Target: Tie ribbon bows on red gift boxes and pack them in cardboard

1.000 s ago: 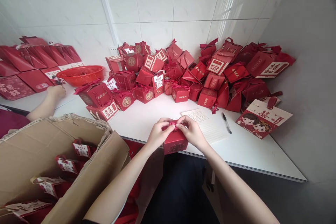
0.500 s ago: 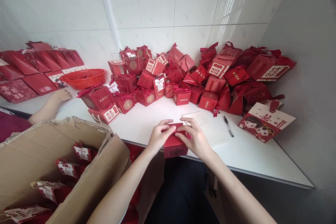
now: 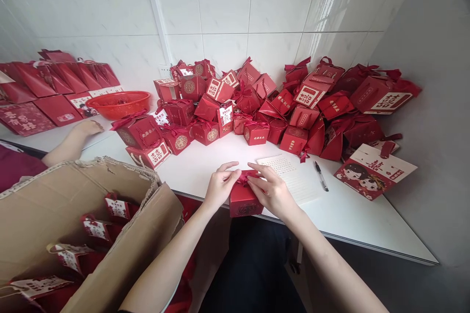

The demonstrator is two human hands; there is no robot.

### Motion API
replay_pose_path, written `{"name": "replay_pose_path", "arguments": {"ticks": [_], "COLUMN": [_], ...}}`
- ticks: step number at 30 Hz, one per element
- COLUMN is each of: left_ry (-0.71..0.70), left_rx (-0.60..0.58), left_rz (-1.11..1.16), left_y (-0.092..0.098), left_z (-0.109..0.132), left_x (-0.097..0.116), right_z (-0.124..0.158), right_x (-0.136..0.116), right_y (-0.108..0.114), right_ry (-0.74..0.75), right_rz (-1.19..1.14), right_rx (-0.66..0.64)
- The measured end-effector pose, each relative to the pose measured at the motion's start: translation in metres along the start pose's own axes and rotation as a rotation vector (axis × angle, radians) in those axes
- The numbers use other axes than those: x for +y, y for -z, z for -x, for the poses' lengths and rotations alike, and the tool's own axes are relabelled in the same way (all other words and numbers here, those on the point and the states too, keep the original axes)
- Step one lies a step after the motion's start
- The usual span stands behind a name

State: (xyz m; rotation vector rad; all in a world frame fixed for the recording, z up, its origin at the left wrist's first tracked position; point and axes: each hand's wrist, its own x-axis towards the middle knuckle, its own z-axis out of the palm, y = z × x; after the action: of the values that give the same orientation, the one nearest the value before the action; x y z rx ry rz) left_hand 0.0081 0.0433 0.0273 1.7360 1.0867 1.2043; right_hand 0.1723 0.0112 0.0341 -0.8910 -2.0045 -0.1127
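Note:
A small red gift box with a dark round print on its front sits at the table's near edge, straight ahead of me. On its top lies a red ribbon, bunched like a bow. My left hand is closed on the ribbon's left side, thumb and fingers pinching it. From the other side my right hand pinches the ribbon, thumb partly hidden behind the fingers. Both hands rest close against the box top. The finer loops of the ribbon are covered by fingertips.
Red gift boxes are piled along the tiled wall. A written notebook and a pen lie right of my hands. An open cardboard carton with red boxes stands at left, near another person's arm and a red basin.
My fingers have spread slightly apart from each other, and more of the ribbon bow shows between them. The camera view has shifted a little. The box stays at the table edge.

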Motion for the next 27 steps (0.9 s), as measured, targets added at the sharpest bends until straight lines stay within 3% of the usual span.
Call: {"name": "replay_pose_path", "arguments": {"ticks": [7,14,16,19,22,24,27], "left_ry": [-0.054,-0.175,-0.168,-0.139,-0.148,-0.183,-0.224], "left_rx": [0.056,0.178,0.167,0.171,0.160,0.158,0.162], "left_rz": [-0.229,-0.493,-0.494,-0.510,-0.554,-0.583,-0.555], "left_y": [0.017,0.018,0.014,0.007,0.001,-0.002,-0.005], "left_z": [0.005,0.021,0.027,0.035,0.042,0.046,0.048], "left_x": [0.000,0.008,0.014,0.023,0.025,0.023,0.018], "right_z": [0.004,0.010,0.010,0.007,0.001,-0.002,-0.005], "right_x": [0.010,0.013,0.009,-0.003,-0.015,-0.019,-0.018], "right_y": [0.015,0.030,0.030,0.028,0.025,0.022,0.017], "right_ry": [0.023,0.058,-0.039,-0.347,-0.605,-0.696,-0.776], "right_rz": [-0.053,0.109,0.100,0.078,0.006,-0.060,-0.122], "right_rx": [-0.078,-0.157,-0.162,-0.179,-0.306,-0.374,-0.362]}}
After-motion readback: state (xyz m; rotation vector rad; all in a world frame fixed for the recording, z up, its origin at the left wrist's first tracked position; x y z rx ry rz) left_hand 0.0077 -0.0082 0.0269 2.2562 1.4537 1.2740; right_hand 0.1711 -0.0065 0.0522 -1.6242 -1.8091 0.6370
